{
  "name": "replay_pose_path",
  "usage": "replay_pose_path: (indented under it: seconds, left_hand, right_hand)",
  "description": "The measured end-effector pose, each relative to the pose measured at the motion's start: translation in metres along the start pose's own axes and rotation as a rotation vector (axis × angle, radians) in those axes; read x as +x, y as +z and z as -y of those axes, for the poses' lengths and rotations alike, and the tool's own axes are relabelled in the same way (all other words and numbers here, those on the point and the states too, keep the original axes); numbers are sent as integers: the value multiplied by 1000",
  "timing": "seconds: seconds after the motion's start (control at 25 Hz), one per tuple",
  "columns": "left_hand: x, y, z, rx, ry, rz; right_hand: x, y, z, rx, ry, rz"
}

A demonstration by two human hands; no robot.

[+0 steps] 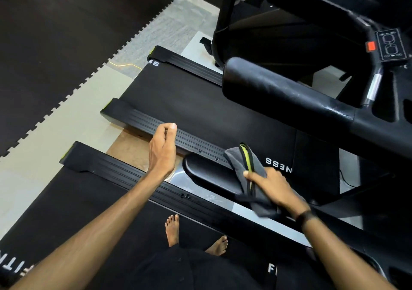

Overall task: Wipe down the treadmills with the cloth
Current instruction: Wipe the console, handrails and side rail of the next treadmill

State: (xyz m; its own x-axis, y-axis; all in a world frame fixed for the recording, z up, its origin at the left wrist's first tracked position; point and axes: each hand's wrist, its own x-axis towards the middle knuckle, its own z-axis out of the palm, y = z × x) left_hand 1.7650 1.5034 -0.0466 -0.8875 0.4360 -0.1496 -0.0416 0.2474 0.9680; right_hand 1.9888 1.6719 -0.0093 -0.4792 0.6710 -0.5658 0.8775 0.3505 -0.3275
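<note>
Two black treadmills lie side by side. I stand barefoot on the belt of the near treadmill (107, 211). My right hand (270, 186) grips a grey cloth (245, 167) with a yellow-green edge and holds it on the near treadmill's padded black handrail (205, 176). My left hand (163, 148) hovers in the air over the gap between the machines, fingers loosely curled, holding nothing. The far treadmill (200, 104) shows its belt, its side rails and a thick handrail (278, 93).
A control panel (390, 45) with a red button sits at the upper right on the far treadmill's console. Dark interlocking floor mats (55, 44) cover the floor to the left, with pale tile between them and the machines. A thin cable (124, 65) lies on the floor.
</note>
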Motion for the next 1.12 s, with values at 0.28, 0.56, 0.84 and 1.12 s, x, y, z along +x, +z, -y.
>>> replay_pose_path:
  seconds: [0.28,0.56,0.84,1.12]
  left_hand:
    - [-1,14,-3,28,-11,-7]
    - [2,15,-3,43,-9,1]
    - [-7,43,-24,103,110,44]
    - [-10,53,-31,191,220,104]
  right_hand:
    - [30,41,118,-18,-248,48]
    - [-29,10,-3,-93,-201,-122]
    - [29,40,123,-111,-292,67]
    - [-29,-11,-43,-146,-142,-37]
